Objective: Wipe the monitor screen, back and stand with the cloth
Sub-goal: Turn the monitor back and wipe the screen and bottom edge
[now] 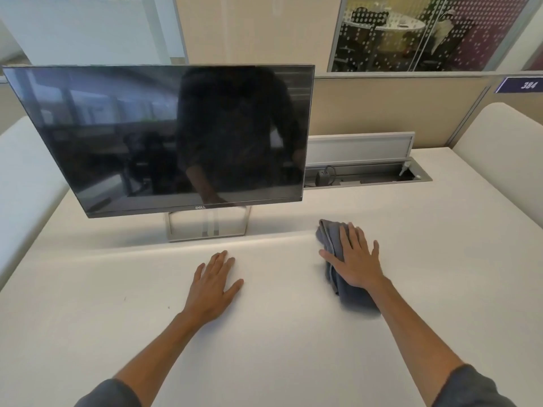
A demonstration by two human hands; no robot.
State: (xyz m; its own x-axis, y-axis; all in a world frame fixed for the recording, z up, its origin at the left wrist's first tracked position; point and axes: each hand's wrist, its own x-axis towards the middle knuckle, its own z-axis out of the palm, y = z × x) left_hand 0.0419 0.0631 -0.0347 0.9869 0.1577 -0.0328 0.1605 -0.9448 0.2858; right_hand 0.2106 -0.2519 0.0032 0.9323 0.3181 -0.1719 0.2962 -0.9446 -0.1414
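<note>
While both hands lie flat on the tabletop (279,333), no wiping of the monitor (164,136) is under way. The right hand (355,259) rests with straight, spread fingers on top of the cloth (333,239), pressing it to the surface without gripping it. The left hand (213,284) is likewise spread, palm down, on bare tabletop and holds nothing.

The cloth is grey, folded or bunched, and lies to the right of the monitor's stand (207,224), well apart from it. It appears soft, light and limp; it would likely be best gathered in the palm with the fingers curled round the bulk, leaving a flat pad to present to the glass.

The monitor stands at the left rear of the tabletop, with its dark glossy screen facing the person. The panel looks thin, stiff and fragile, and the glass is likely to show smears. The slim open-frame stand suggests it could tip or swivel under pressure, so steadying the bezel edge or the stand with the free hand seems prudent, with light strokes on the screen. The back is not visible.

Legible writing: "DELL" (200,207) on the lower bezel, and "384" on a purple sign (521,84) fixed to the partition at right.
</note>
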